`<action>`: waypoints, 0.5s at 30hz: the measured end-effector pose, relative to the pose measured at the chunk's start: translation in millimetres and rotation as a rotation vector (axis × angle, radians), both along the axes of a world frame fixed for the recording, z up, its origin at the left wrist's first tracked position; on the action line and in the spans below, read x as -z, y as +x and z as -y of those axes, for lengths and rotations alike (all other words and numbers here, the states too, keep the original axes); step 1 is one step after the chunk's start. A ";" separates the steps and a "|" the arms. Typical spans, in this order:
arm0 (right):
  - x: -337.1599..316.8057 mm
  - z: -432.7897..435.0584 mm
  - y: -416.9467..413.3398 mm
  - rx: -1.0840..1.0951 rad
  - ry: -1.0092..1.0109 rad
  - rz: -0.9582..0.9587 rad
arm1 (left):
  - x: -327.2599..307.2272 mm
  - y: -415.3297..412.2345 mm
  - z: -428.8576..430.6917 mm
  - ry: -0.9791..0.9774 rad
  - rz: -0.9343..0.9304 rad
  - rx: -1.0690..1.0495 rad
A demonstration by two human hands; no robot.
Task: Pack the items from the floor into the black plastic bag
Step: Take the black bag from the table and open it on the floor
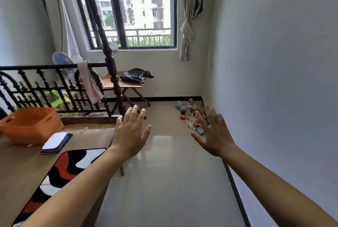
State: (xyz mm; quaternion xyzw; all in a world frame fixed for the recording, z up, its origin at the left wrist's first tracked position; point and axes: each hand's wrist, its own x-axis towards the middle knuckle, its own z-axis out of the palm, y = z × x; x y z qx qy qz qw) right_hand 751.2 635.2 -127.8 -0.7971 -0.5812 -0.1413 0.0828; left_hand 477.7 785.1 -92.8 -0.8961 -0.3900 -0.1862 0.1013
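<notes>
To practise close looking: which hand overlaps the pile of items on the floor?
The right hand: its fingers overlap the pile by the wall. The left hand lies clear of it, nearer the bed.

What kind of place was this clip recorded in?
Probably a bedroom in a flat: a dark wooden bed frame with spindle rails stands on the left, a tied curtain hangs beside the window facing apartment blocks, and small items lie in the floor corner.

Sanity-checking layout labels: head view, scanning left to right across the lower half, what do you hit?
orange basket → white case → left hand → right hand → bare wall. Skipped the floor items: the right hand partly covers them.
</notes>
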 end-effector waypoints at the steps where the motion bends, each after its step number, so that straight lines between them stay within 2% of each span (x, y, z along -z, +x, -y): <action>1: 4.8 -24.6 13.7 -0.001 -0.006 -0.002 | 5.8 12.7 -23.0 -0.001 0.001 -0.002; 9: -3.2 -216.9 119.0 -0.011 -0.068 0.043 | 3.7 122.3 -212.4 -0.032 -0.016 -0.022; 15: -7.7 -320.4 205.4 0.021 -0.038 -0.030 | -2.9 215.9 -329.1 -0.069 -0.011 -0.035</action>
